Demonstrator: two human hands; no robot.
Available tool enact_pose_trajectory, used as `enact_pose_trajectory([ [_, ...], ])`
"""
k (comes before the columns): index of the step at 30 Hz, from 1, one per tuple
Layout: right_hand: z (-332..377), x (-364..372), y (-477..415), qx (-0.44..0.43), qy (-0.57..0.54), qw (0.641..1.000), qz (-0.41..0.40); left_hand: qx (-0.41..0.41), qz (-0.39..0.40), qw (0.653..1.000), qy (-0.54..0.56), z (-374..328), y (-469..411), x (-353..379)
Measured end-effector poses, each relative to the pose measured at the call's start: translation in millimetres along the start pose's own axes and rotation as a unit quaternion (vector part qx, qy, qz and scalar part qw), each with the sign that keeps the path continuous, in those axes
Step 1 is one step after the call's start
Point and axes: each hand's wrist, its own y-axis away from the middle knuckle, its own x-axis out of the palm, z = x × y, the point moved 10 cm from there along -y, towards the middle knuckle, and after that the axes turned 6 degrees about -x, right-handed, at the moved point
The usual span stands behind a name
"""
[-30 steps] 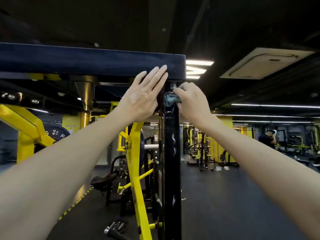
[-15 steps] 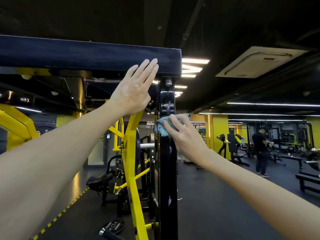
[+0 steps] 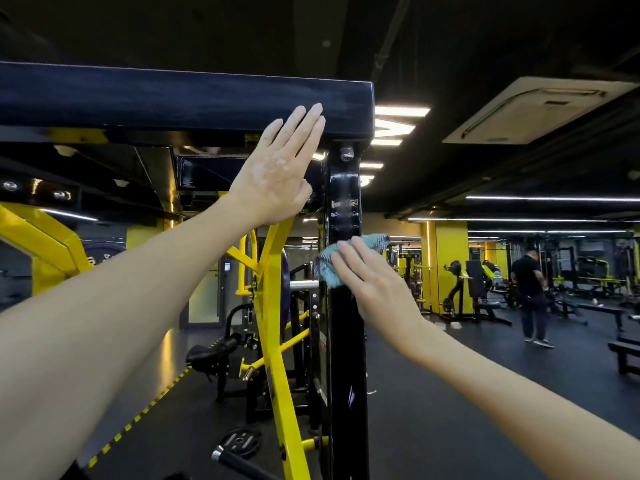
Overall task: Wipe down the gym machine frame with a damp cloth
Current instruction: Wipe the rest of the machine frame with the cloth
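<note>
A black upright post [image 3: 346, 358] of the gym machine stands in the middle, joined at its top to a black crossbeam [image 3: 173, 98] running left. My left hand [image 3: 280, 178] lies flat with straight fingers, its fingertips on the crossbeam near the corner. My right hand [image 3: 377, 285] presses a blue-green cloth [image 3: 329, 265] against the front of the post with straight fingers, about a third of the way down. Wet smears shine on the post above the cloth.
Yellow bars [image 3: 273, 341] of the same machine slant down left of the post, with a weight plate [image 3: 240, 441] on the floor below. A person in black [image 3: 530, 292] stands among benches and machines at the right. Dark rubber floor spreads to the right.
My right hand has slid the cloth down the post from just under the crossbeam and its fingers have straightened. My left hand has stayed on the crossbeam.
</note>
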Motion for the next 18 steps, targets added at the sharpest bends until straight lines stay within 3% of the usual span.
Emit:
enact_pose_trajectory([
  [4,-31,-1,-29,-0.004,-0.008,1.000,0.020,0.012,0.009,1.000,-0.001,2,0,-1],
  [8,-78,-14,-91,0.068,0.013,0.998,0.000,0.012,0.013,1.000,0.002,0,0,-2],
  [11,-59,-9,-63,0.094,0.002,0.996,-0.003,0.014,0.013,1.000,0.012,0,2,-3],
  [15,-2,1,9,0.032,-0.005,0.999,0.033,0.025,0.005,0.999,0.022,2,4,-3],
  [18,-4,6,14,0.007,-0.006,0.998,0.061,0.030,0.015,0.999,0.024,1,3,-4],
])
